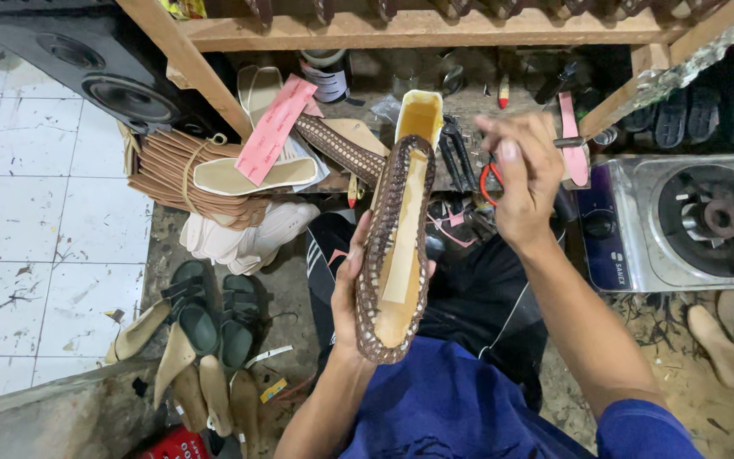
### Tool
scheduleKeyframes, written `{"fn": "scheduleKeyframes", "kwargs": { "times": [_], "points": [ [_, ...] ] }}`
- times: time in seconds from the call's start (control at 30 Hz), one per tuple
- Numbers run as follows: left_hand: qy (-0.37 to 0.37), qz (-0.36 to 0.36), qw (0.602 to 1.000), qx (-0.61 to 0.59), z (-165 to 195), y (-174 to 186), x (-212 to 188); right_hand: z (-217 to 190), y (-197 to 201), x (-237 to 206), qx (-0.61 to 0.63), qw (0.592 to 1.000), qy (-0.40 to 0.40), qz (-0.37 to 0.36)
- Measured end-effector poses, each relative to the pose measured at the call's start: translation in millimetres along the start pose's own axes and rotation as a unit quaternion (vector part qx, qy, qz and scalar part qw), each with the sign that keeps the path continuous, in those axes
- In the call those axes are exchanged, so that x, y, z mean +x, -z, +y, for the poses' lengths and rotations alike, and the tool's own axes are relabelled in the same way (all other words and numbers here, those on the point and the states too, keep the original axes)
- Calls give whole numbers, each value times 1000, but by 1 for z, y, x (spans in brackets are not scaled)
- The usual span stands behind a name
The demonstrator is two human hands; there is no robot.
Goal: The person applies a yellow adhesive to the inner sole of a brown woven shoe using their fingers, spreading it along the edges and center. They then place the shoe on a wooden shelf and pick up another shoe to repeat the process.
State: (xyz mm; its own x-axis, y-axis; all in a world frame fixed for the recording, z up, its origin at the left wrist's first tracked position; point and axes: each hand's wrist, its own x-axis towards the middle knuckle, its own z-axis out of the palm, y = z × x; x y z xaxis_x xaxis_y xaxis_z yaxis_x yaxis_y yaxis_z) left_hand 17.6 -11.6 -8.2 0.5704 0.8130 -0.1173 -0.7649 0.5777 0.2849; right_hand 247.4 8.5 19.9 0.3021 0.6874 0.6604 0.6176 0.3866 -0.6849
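Brown woven shoe (397,255), one, sole up, long axis near-far; left hand (346,297) fingers wrapped around it; right hand (520,174) fingers curled on red-handled pliers (488,183).

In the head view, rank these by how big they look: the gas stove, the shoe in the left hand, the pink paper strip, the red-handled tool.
1. Gas stove
2. Shoe, though it is nearer the camera, so true size against the stove is unsure
3. Pink paper strip
4. Red-handled tool, mostly hidden behind the right hand
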Motion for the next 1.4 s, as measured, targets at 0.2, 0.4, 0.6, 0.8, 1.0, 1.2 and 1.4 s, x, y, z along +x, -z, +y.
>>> {"fn": "scheduleKeyframes", "kwargs": {
  "times": [0.2,0.4,0.6,0.8,1.0,1.2,1.4],
  "points": [
    [-16,-1,999,-35,11,-2,-6,108,-47,-10,-207,959,-8,-193],
    [-29,-16,999,-35,18,-3,-6,147,-87,-20,-353,904,81,-226],
    [-39,-5,999,-26,17,2,-4,128,-69,-15,-325,917,55,-227],
    [-50,-31,998,19,10,3,5,27,-26,-5,-63,986,-67,-138],
    [-33,-2,998,57,4,-7,13,-71,-18,-41,-25,986,57,-156],
    [-43,-27,995,86,0,-16,15,-81,-20,-53,-115,980,119,-111],
    [-30,-8,995,98,-2,-18,22,-61,-14,-53,-161,974,132,-92]
  ]
}}
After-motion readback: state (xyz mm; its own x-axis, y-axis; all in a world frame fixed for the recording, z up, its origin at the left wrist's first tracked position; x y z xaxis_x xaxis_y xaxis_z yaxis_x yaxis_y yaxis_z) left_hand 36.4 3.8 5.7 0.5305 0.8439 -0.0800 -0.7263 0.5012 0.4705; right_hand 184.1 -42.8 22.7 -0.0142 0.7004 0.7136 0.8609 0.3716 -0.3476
